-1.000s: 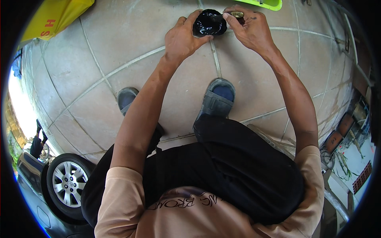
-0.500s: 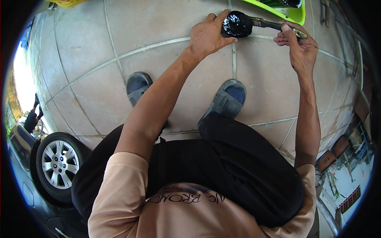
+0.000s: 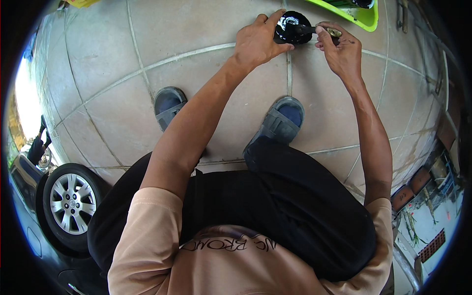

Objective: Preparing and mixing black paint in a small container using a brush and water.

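Both hands are working up front: the left hand (image 3: 255, 42) is gripping a black part (image 3: 291, 27) while the right hand (image 3: 341, 49) is pinching a small tool (image 3: 328, 31) against it; keeping the part steady seems wise.

Large beige floor tiles (image 3: 98, 64) with pale grout lines spread out in bright daylight; a car wheel (image 3: 71, 204) with a silver rim sits low on the left, a lime-green tray (image 3: 361, 17) at the top edge, brown pots (image 3: 410, 189) far right

The green tray (image 3: 363, 17) is cut off by the top edge.
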Available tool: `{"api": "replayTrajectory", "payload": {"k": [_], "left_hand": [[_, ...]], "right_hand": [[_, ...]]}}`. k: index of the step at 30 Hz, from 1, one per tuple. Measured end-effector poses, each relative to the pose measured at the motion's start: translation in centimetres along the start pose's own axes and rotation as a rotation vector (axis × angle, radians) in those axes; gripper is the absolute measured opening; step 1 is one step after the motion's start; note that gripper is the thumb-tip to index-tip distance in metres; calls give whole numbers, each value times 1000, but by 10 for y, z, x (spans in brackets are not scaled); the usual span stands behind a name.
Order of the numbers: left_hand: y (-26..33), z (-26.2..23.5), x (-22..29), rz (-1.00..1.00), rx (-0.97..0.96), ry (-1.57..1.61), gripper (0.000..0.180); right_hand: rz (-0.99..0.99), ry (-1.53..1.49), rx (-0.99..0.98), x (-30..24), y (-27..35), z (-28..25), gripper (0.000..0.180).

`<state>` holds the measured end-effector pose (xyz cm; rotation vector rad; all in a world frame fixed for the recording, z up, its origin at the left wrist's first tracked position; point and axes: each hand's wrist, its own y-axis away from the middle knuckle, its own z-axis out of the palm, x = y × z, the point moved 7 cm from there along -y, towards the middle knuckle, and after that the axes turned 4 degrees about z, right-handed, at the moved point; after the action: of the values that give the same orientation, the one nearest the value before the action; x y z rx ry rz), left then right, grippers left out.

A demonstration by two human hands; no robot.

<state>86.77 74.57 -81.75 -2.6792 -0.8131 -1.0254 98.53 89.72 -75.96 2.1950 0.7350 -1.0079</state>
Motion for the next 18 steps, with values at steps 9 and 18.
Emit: {"api": "replayTrajectory", "payload": {"k": [9,18], "left_hand": [[-1,0,0,23,22,-27,96],[0,-1,-1,19,13,-18,94]], "right_hand": [[-130,124,41,-4,2,5,25],[-190,112,-10,-23,19,-8,23]]}}
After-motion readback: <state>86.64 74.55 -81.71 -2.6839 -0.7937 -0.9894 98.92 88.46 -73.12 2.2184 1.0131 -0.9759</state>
